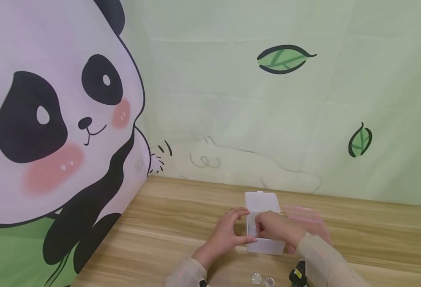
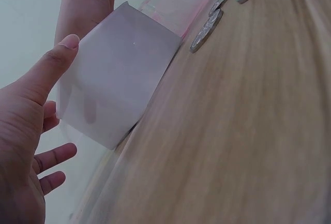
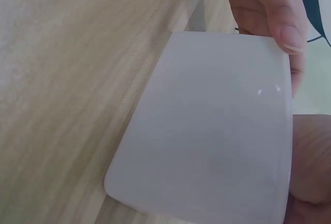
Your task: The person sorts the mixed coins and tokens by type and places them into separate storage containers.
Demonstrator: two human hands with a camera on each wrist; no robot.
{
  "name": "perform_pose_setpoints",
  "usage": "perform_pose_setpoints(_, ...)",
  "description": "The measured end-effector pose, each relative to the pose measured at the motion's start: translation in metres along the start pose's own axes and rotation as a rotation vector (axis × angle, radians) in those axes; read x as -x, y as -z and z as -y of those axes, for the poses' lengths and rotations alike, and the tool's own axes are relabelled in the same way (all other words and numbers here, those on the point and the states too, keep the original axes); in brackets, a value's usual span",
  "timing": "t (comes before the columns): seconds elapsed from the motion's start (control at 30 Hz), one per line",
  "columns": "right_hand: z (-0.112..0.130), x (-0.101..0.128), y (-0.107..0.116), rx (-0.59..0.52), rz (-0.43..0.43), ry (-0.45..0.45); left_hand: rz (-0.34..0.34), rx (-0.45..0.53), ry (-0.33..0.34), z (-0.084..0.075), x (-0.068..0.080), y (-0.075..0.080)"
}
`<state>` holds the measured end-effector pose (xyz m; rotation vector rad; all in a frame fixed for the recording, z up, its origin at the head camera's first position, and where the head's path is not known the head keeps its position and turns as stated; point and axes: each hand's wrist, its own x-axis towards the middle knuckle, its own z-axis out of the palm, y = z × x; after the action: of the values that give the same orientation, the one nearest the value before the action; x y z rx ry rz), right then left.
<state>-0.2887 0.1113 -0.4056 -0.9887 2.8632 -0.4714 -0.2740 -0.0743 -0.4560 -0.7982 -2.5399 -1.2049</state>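
A white plastic box (image 1: 265, 246) stands on the wooden table, its lid (image 1: 262, 201) flipped up at the far side. My left hand (image 1: 230, 231) grips the box's left side, thumb at the near rim and fingers at the back. That thumb also shows on the near corner in the left wrist view, where two fingers stick out free. My right hand (image 1: 276, 227) reaches into the box with curled fingers. I cannot tell what those fingers hold, as the box wall hides them in both wrist views. Close in front of the box lie silver coins (image 1: 256, 278).
A clear pink plastic box (image 1: 312, 221) sits just right of the white box, partly behind the right forearm. A green cloth backdrop (image 1: 210, 71) with a printed panda (image 1: 99, 159) hangs along the table's back and left edges. A black wrist device (image 1: 298, 274) is by the right sleeve.
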Motion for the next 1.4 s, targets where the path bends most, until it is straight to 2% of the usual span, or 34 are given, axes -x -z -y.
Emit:
perform_pose_setpoints(0.33, 0.003, -0.001, 0.000, 0.039, 0.015, -0.112, -0.005, 0.014, -0.010, 0.001, 0.000, -0.001)
perform_pose_setpoints(0.73, 0.005, 0.001, 0.009, 0.057, -0.041, -0.098, -0.007, 0.012, -0.009, 0.003, -0.001, -0.003)
perform_pose_setpoints(0.93, 0.006, 0.003, 0.018, 0.053, -0.082, -0.053, 0.000, 0.016, 0.008, 0.004, -0.001, -0.003)
perform_pose_setpoints(1.23, 0.009, 0.015, 0.031, -0.014, -0.096, -0.068, 0.025, 0.048, 0.036, 0.003, -0.001, -0.002)
perform_pose_setpoints(1.4, 0.008, 0.025, 0.036, -0.011, -0.133, -0.033, 0.025, 0.064, 0.032, 0.002, -0.001, -0.001)
